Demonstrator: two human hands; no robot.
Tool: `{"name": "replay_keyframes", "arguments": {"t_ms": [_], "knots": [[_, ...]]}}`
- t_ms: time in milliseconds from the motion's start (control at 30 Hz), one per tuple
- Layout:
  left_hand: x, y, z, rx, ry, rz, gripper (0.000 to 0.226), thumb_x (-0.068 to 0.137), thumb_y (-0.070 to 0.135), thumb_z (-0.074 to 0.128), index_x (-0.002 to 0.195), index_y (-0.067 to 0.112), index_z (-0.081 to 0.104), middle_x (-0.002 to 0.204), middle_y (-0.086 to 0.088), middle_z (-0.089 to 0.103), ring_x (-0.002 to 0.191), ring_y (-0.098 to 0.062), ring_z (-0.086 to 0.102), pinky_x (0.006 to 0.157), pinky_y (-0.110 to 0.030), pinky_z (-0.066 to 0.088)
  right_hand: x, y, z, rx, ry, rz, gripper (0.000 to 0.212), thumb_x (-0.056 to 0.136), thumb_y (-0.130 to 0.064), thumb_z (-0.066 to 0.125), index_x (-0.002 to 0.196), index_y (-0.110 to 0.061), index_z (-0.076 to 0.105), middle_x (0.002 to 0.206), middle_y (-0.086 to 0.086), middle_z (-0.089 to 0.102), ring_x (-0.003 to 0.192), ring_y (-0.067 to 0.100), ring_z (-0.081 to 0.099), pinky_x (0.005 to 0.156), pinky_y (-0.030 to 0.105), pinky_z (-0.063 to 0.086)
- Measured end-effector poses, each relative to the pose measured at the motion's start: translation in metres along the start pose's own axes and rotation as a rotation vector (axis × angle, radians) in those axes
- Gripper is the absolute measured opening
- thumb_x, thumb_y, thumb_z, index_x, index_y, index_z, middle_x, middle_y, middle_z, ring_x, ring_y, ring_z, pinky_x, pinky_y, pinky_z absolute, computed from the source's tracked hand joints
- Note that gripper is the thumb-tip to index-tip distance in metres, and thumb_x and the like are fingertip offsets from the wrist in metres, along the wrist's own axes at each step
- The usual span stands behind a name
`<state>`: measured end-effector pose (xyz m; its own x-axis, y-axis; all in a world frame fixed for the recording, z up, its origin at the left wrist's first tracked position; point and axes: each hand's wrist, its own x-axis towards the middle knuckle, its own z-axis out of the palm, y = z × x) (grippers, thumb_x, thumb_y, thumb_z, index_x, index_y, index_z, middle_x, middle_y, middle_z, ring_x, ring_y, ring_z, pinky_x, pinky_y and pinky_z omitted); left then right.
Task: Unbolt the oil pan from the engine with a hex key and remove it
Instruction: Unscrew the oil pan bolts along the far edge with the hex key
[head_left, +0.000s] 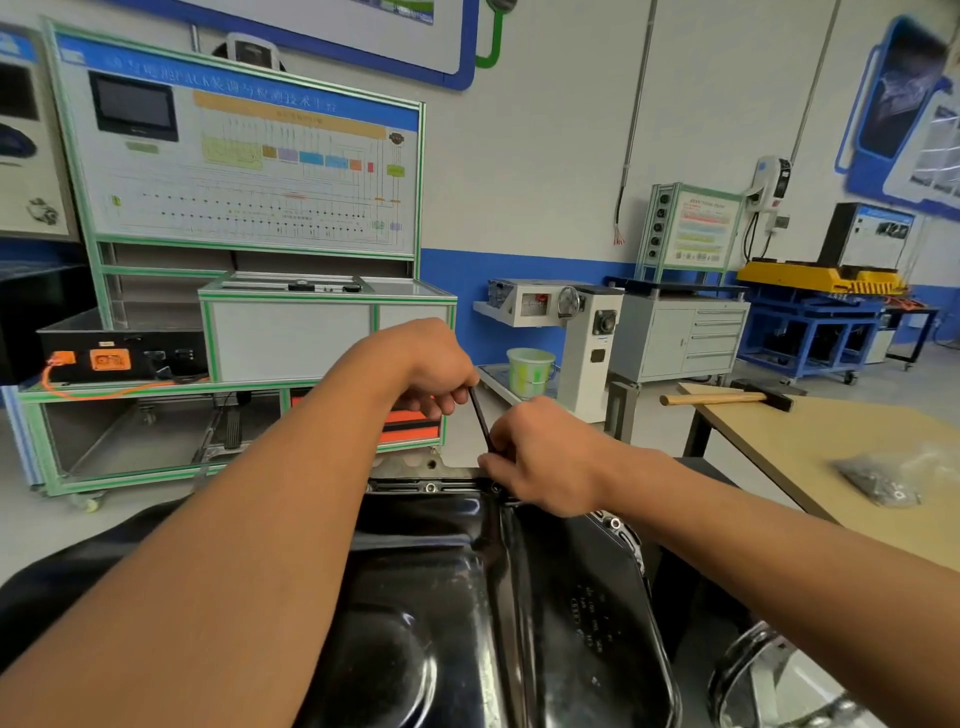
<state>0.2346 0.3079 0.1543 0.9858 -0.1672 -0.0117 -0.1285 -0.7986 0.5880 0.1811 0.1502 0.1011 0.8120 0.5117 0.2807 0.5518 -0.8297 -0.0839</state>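
Nearest the lens, both bare forearms reach forward over the oil pan (441, 597), a glossy black pressed-metal tub directly below me, filling the lower middle of the head view; its far rim lies against the grey flange of the engine (415, 465), so I judge the pan not yet free. My left hand (436, 374) is the higher and farther one; its fingers (447, 400) are curled round the top end of the hex key (480, 415). My right hand (545, 457) is lower, just above the far right corner of the pan's rim; its fingers (498, 460) pinch the key's bottom end and hide the tip, so I cannot tell whether it sits in a bolt.

The key's long axis stands steeply upright, its top leaning a little to the left, running from the right fingers up to the left fingers; the coming turn, I judge, pivots about that lower end, the left hand supplying the swing, the right hand steadying.

One bolt head (430, 488) shows on the far rim, left of my right hand; a second bolt head (615, 523) shows on the right rim, beside that wrist.

Well apart to the right, a hammer (727, 398) and a bag of small parts (883, 480) lie on a tan surface (831, 431).
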Motion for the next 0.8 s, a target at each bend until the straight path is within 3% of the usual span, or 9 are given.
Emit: {"name": "replay_keyframes", "arguments": {"t_ms": [100, 167, 267, 333, 400, 567, 667, 800], "knots": [[0.001, 0.004, 0.002, -0.011, -0.026, -0.018, 0.019, 0.100, 0.021, 0.053, 0.096, 0.004, 0.059, 0.071, -0.010, 0.070, 0.042, -0.015, 0.061, 0.037, -0.016, 0.039, 0.001, 0.003, 0.000, -0.025, -0.011, -0.033, 0.042, 0.095, -0.026, 0.058, 0.056, -0.018, 0.042, 0.051, 0.000, 0.044, 0.052, 0.026, 0.044, 0.053, 0.032, 0.042], [0.002, 0.006, 0.000, -0.034, -0.053, -0.034, 0.015, 0.099, 0.018, 0.054, 0.099, 0.004, 0.058, 0.073, -0.010, 0.070, 0.042, -0.015, 0.062, 0.035, -0.016, 0.039, 0.001, 0.005, -0.001, -0.023, -0.016, -0.046, 0.042, 0.095, -0.026, 0.058, 0.057, -0.019, 0.042, 0.052, 0.000, 0.045, 0.052, 0.026, 0.045, 0.054, 0.034, 0.044], [0.005, 0.007, -0.003, 0.002, -0.078, -0.072, 0.017, 0.094, 0.023, 0.056, 0.087, 0.007, 0.057, 0.065, -0.008, 0.063, 0.042, -0.015, 0.055, 0.037, -0.015, 0.035, 0.002, 0.006, -0.003, -0.014, -0.009, -0.090, 0.046, 0.094, -0.023, 0.059, 0.055, -0.027, 0.036, 0.049, -0.008, 0.041, 0.045, 0.010, 0.042, 0.050, 0.025, 0.034], [0.007, 0.009, -0.002, 0.058, -0.093, -0.071, 0.017, 0.090, 0.024, 0.052, 0.077, 0.012, 0.050, 0.057, -0.006, 0.055, 0.040, -0.016, 0.045, 0.041, -0.015, 0.030, 0.001, 0.005, -0.005, -0.008, 0.012, -0.139, 0.050, 0.092, -0.019, 0.061, 0.054, -0.031, 0.031, 0.046, -0.011, 0.036, 0.042, 0.005, 0.043, 0.045, 0.012, 0.026], [0.007, 0.012, -0.002, 0.091, -0.094, -0.063, 0.017, 0.088, 0.021, 0.047, 0.073, 0.014, 0.044, 0.051, -0.004, 0.047, 0.036, -0.016, 0.036, 0.042, -0.015, 0.027, 0.001, 0.005, -0.005, -0.007, 0.023, -0.174, 0.052, 0.092, -0.017, 0.063, 0.054, -0.033, 0.030, 0.045, -0.013, 0.033, 0.044, 0.000, 0.046, 0.043, 0.012, 0.029], [0.008, 0.015, -0.004, 0.085, -0.118, -0.090, 0.023, 0.089, 0.015, 0.043, 0.067, 0.014, 0.038, 0.043, -0.001, 0.037, 0.032, -0.015, 0.027, 0.040, -0.015, 0.021, 0.003, 0.006, -0.005, -0.032, -0.031, -0.141, 0.039, 0.094, -0.023, 0.059, 0.059, -0.019, 0.043, 0.052, -0.005, 0.041, 0.047, 0.015, 0.040, 0.052, 0.027, 0.032], [0.007, 0.017, -0.004, 0.095, -0.147, -0.125, 0.025, 0.089, 0.018, 0.043, 0.065, 0.015, 0.037, 0.054, -0.005, 0.038, 0.039, -0.016, 0.027, 0.044, -0.018, 0.021, 0.003, 0.006, -0.008, -0.036, -0.048, -0.156, 0.037, 0.094, -0.024, 0.058, 0.060, -0.015, 0.047, 0.052, -0.002, 0.041, 0.049, 0.021, 0.040, 0.056, 0.028, 0.033], [0.003, 0.011, -0.009, 0.110, -0.164, -0.175, 0.031, 0.089, 0.021, 0.046, 0.060, 0.015, 0.038, 0.049, -0.006, 0.043, 0.034, -0.015, 0.024, 0.041, -0.014, 0.021, 0.004, 0.005, -0.009, -0.085, -0.071, -0.181, 0.034, 0.095, -0.025, 0.056, 0.067, -0.005, 0.056, 0.055, 0.007, 0.046, 0.057, 0.032, 0.046, 0.056, 0.030, 0.034]]}}
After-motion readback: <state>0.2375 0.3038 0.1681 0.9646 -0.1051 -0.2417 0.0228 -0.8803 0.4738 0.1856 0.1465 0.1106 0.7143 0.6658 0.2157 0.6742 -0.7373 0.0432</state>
